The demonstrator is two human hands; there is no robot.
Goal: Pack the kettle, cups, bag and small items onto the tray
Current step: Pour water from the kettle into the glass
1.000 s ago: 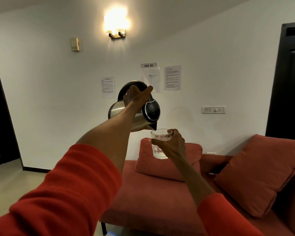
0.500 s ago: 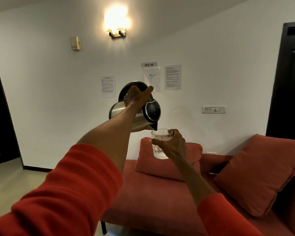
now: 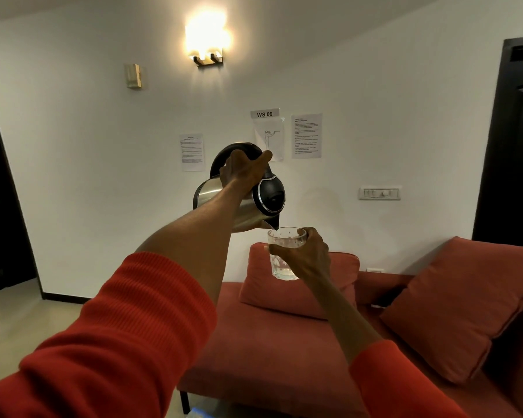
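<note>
My left hand [image 3: 243, 171] grips the black handle of a steel kettle [image 3: 248, 211] with a black lid, held up in the air and tipped to the right. Its black spout hangs just over the rim of a clear glass cup [image 3: 284, 251]. My right hand [image 3: 307, 256] holds that cup from the right side, fingers wrapped round it, directly under the spout. A little clear liquid shows at the cup's bottom. No tray, bag or small items are in view.
A red sofa [image 3: 269, 351] with two red cushions [image 3: 453, 303] stands below my hands against a white wall. Dark doorways flank the wall at left [image 3: 0, 200] and right [image 3: 514, 140]. Papers and a wall lamp [image 3: 207, 40] hang above.
The kettle and cup have stayed nearly in place; the view has shifted very slightly.
</note>
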